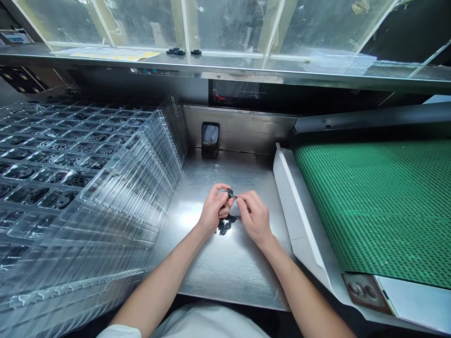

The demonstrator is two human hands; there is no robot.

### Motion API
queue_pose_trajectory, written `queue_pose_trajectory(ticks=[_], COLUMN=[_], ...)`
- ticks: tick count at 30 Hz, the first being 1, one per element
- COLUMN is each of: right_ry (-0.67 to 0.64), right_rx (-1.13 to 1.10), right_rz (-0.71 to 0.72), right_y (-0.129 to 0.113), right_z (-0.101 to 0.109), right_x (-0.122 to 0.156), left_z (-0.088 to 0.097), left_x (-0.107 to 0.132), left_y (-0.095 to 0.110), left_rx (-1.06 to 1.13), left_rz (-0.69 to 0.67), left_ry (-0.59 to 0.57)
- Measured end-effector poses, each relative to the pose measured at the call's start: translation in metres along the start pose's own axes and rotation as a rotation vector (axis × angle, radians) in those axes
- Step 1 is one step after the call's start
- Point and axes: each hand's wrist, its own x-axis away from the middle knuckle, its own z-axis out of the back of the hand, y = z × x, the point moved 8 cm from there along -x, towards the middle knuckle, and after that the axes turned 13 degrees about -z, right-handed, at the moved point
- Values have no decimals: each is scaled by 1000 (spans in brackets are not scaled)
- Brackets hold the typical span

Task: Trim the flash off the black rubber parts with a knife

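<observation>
Between the thumb and fingers of my left hand (213, 209) is a small round black part (230, 193) with openings in it. My right hand (254, 216) is closed in a pinch at the right edge of that part, by a thin dark tip; whether this is a tab of the part or a separate piece is too small to tell. Below my hands, a little pile of similar black parts (225, 227) lies on the metal worktop (225, 270), partly hidden by my left hand.
At the left rises a tall stack of clear plastic trays (130, 173), its pockets holding black parts. A green perforated conveyor belt (377, 202) runs at the right behind a white guard (299, 216). A black-framed box (210, 140) stands against the back wall, under a metal shelf (225, 70).
</observation>
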Motion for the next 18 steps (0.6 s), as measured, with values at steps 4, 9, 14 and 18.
queue_pose_trajectory(ticks=[4,9,14,18], right_ry=[25,20,16,25], right_rx=[25,32,19,3], right_rz=[14,12,7,13], right_y=[-1,-3,-3,-4], right_z=[1,2,3,4], right_x=[1,1,0,0], left_z=[0,-1,-4,-4], left_x=[0,1,0,0], left_y=[1,3,7,7], left_rx=[-14,-37,-65,-56], left_rz=[-5,-9,-34,-45], left_ry=[3,10,-2,-9])
